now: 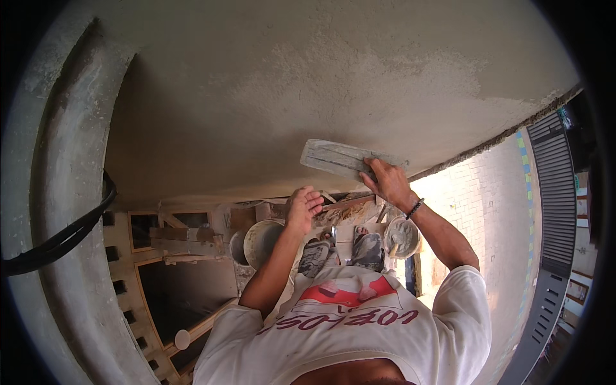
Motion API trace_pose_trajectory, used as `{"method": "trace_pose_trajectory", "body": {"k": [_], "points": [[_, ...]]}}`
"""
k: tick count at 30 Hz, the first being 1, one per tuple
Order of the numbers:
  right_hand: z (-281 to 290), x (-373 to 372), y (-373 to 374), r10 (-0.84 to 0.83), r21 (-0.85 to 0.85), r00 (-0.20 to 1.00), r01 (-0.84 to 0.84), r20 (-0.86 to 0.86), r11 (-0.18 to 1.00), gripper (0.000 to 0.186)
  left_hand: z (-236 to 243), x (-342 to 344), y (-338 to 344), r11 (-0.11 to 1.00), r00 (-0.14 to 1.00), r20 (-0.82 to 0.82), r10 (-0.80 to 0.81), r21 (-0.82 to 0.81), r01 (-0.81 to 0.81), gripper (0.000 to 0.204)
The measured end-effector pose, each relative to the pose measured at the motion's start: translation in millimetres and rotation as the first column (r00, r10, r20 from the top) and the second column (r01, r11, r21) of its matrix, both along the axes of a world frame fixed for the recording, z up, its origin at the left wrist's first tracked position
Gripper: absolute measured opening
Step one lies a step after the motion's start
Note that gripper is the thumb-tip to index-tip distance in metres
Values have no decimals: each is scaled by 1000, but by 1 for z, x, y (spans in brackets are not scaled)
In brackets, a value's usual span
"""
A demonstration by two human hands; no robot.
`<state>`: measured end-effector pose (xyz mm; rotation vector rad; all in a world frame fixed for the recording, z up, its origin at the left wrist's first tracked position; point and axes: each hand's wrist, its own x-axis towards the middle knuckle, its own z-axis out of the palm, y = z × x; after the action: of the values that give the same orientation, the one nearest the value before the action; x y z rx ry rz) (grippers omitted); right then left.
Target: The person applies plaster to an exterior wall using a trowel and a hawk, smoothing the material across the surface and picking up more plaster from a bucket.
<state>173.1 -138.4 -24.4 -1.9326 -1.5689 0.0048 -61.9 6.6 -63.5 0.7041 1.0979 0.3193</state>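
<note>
My right hand (pixel 388 181) is closed round the back of a flat plastering trowel (pixel 333 160), whose long blade is smeared with grey. The blade lies close against a plastered wall (pixel 256 122); whether it touches all along is hard to tell. Lighter, rougher patches show on the damp grey surface above it. Lower and to the left, my left hand (pixel 304 208) is raised near the wall with nothing in it, fingers loosely bent and a little apart.
Below me stand a bucket (pixel 403 236) with grey mortar and a larger round tub (pixel 260 247). My feet are between them on a raised support. Black cables (pixel 70 231) hang by a moulded column (pixel 70 160) at left. Far below right are paving (pixel 475 199) and a dark gate (pixel 555 192).
</note>
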Motion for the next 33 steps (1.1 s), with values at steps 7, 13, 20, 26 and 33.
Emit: {"method": "trace_pose_trajectory", "body": {"k": [7, 13, 20, 26, 33], "points": [[-68, -66, 45, 34, -308, 932, -153, -360, 939, 36, -31, 2, -71, 941, 984, 180, -14, -329, 73, 43], [-119, -111, 78, 59, -171, 755, -223, -653, 960, 38, -97, -2, -30, 924, 946, 44, 320, -235, -302, 38], [-170, -153, 86, 112, -226, 655, -409, -748, 884, 42, -146, -35, -19, 936, 940, -121, 320, -116, -334, 23], [-205, -145, 102, 98, -226, 621, -421, -777, 878, 30, -225, -159, -19, 816, 778, -259, 573, 92, -570, 12], [-341, -207, 120, 122, -564, 749, -586, -652, 582, 30, -199, -302, -40, 651, 565, -323, 759, 407, -641, 17]]}}
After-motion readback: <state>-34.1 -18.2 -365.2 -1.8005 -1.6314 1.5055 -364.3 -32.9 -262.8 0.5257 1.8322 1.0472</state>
